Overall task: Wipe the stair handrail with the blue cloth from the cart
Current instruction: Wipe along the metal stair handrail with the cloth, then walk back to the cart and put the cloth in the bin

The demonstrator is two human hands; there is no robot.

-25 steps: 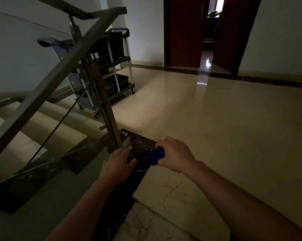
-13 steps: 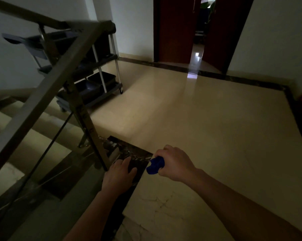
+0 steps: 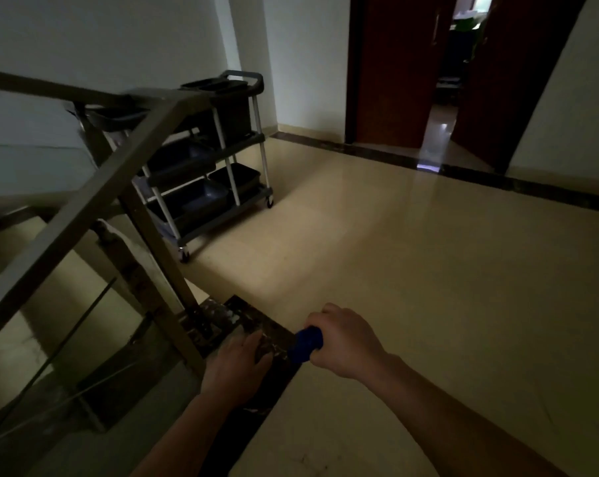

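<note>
At the foot of the stairs, the right hand stays fisted around the bunched blue cloth, left hand open and empty, as the view swings toward cart and handrail, wiping apparently unstarted.

My right hand is out front low, fist closed around the cloth, which sticks out its left side. My left hand is just left of it, lower, fingers loosely curled, lying on the stone ledge at the landing edge. Railing post foots on that ledge, right ahead of my left hand. Handrail runs from the post top down to the left, over the stairs. Cart stands behind the post, on the landing floor, against the far wall. Doorway far right of cart.
</note>
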